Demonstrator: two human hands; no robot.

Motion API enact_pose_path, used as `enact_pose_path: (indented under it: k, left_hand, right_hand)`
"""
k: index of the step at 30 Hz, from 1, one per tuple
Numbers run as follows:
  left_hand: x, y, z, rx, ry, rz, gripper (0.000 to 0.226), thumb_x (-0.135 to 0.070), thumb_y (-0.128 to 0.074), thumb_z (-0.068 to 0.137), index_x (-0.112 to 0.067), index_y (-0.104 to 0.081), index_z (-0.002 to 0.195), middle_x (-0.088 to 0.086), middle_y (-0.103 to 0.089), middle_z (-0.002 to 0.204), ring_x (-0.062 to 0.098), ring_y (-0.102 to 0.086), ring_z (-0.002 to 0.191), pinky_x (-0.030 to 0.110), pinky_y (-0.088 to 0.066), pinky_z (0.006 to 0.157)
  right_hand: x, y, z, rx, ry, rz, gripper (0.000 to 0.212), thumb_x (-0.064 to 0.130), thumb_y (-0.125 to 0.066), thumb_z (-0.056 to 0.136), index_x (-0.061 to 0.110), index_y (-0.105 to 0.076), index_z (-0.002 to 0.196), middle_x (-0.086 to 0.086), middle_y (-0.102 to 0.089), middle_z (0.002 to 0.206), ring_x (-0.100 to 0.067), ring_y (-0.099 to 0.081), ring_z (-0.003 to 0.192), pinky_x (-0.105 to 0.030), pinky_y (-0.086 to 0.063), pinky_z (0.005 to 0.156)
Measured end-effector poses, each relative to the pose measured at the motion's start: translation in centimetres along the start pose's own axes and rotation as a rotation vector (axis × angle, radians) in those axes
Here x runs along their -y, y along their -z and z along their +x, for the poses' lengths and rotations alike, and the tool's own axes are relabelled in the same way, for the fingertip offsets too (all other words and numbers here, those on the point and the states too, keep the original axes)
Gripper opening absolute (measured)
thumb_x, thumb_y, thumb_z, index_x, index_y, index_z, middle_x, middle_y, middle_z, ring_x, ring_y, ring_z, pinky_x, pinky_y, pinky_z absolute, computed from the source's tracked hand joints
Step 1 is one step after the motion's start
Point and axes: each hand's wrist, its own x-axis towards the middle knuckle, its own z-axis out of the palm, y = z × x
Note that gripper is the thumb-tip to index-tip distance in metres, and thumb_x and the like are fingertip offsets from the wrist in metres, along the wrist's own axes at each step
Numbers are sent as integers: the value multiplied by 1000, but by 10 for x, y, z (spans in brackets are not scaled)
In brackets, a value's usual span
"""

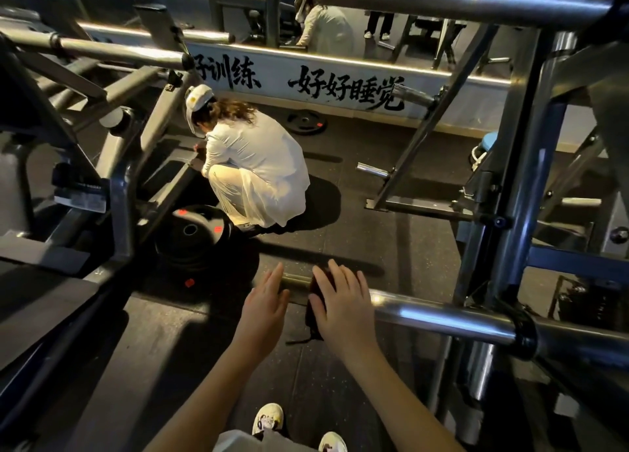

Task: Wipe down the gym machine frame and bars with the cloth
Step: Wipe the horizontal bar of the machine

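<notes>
At far left we recorded the grey machine frame (119,196), with stacked black weight plates (194,237) on the floor beside it and a person in white (255,165) crouched just behind them. Our left hand (265,301) was released: fingers straight and together, palm down, holding nothing, just beside the free end of the chrome bar (442,315). We could not tell whether it touched the bar. The dark cloth (312,324) was draped over that end of the bar, with a loose corner hanging below. Our right hand (343,301) lay on top of the cloth, fingers nearly straight and slightly spread, pressing it against the bar rather than clenching it. Farther right, the bar ran to a black collar (522,329) and the upright post (520,179).
</notes>
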Motion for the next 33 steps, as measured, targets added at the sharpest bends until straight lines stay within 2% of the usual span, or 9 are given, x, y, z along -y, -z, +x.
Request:
enact_pose_path:
  k: [4,9,11,16,19,22,25,28,33]
  left_hand:
    - [-2,3,1,-6,-14,-6,54,-20,-44,101,-25,-25,152,4,-27,158,18,-16,148,50,-22,119]
    - [2,1,2,-1,-20,-26,53,-20,-44,101,-23,-27,151,5,-31,156,16,-17,148,51,-23,119]
    - [3,0,2,-5,-10,-54,51,-20,-44,101,-23,-29,150,4,-36,154,18,-25,146,50,-28,117]
    - [3,5,3,5,-12,-69,48,-20,-42,102,-24,-33,149,3,-40,149,15,-33,139,47,-31,115]
    - [5,4,3,5,0,-70,47,-23,-40,103,-27,-33,150,4,-36,153,22,-30,143,50,-30,115]
    - [7,2,3,5,-1,-87,46,-23,-40,103,-26,-34,149,4,-45,146,20,-41,135,49,-37,111]
    - [4,1,3,-2,16,-130,46,-21,-42,102,-26,-36,147,1,-53,138,12,-50,126,44,-43,107]
    - [3,3,2,1,14,-91,45,-22,-42,102,-26,-36,147,2,-55,131,19,-53,120,48,-46,103]
    - [1,2,0,-9,10,-24,47,-26,-41,103,-26,-32,149,5,-52,136,25,-51,123,50,-44,103]
  right_hand:
    - [-27,6,-31,-61,152,-85,53,30,-58,86,19,-44,136,-10,-48,140,-29,-42,132,-49,-33,110]
    - [-1,4,-4,7,-24,-9,43,40,-34,94,23,-48,130,-5,-53,134,-25,-48,128,-46,-27,113]
    - [21,1,8,40,14,46,45,40,-29,95,24,-47,132,-5,-52,136,-24,-47,130,-45,-25,113]
    - [-8,4,-20,8,181,-39,51,32,-45,93,21,-39,142,-6,-44,145,-25,-39,136,-49,-33,112]
    - [-20,5,-28,-14,108,-85,48,36,-39,95,20,-42,140,-6,-46,143,-26,-41,135,-49,-32,112]
    - [11,0,1,21,-17,-15,44,41,-33,95,23,-48,133,-3,-54,134,-23,-49,128,-45,-28,112]
    - [30,-2,17,66,52,36,44,41,-30,96,24,-49,132,-2,-56,131,-22,-50,125,-45,-27,112]
    - [3,1,-5,32,132,-32,44,36,-35,95,22,-46,135,-5,-51,137,-23,-45,130,-47,-27,114]
    - [-22,3,-28,-40,-14,-135,46,36,-36,95,14,-50,132,-13,-51,137,-31,-45,131,-54,-29,112]
